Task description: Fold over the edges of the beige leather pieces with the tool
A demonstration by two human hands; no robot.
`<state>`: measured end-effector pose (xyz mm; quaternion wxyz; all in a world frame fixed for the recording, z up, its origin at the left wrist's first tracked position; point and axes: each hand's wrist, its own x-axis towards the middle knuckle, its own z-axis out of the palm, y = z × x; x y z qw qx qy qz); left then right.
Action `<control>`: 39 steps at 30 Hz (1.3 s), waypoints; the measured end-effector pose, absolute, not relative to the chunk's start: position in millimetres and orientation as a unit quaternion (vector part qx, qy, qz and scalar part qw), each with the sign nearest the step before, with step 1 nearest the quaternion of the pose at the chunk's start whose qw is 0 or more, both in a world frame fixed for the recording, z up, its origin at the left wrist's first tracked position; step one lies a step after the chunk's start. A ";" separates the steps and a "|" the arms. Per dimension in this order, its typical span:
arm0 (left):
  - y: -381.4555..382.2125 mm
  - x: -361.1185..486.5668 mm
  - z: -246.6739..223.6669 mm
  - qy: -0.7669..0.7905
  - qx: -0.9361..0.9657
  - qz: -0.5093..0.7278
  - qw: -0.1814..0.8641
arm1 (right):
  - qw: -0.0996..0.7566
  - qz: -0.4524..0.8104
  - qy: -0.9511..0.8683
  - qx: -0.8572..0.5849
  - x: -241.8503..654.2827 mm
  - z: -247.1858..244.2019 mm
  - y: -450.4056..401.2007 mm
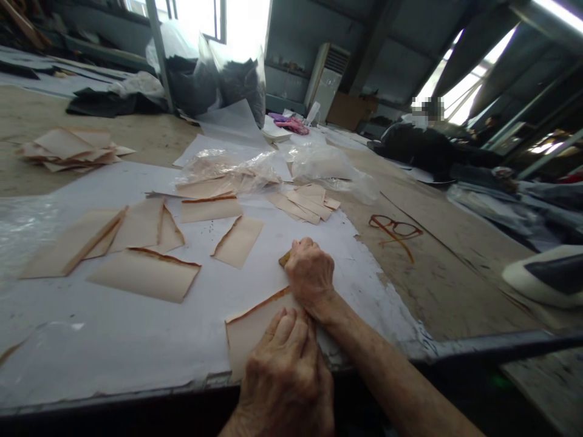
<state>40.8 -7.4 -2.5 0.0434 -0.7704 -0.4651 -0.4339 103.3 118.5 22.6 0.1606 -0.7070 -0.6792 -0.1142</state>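
Note:
My left hand [286,370] lies over a beige leather-like piece [248,331] at the table's front edge, fingers stretched out and pressing it flat. A reddish-brown folded strip runs along that piece's far edge. Closed in a fist, my right hand [312,273] grips a small yellowish-brown block [285,260], mostly hidden by the fingers, at the far right corner of the piece. Similar edged pieces lie to the left: a wide one [146,276], a smaller one [239,243] and several overlapping ones [141,224].
White paper [191,340] covers the worktable. Behind are loose beige pieces [307,203], clear plastic bags [332,167] and a stack of pieces [73,145]. Brown-framed glasses [396,230] lie to the right, near a white and dark object [546,276]. A person [423,139] is in the background.

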 end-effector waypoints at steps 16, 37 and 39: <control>-8.2 41.9 -2.8 -0.461 -0.767 -0.444 0.034 | 0.145 -0.110 -0.685 -0.705 107.6 21.2 89.8; -9.4 42.5 -6.2 -0.464 -0.771 -0.434 0.040 | 0.141 -0.102 -0.693 -0.699 106.8 21.4 89.8; -9.3 42.6 -4.9 -0.466 -0.770 -0.433 0.045 | 0.149 -0.111 -0.688 -0.702 101.8 19.7 105.2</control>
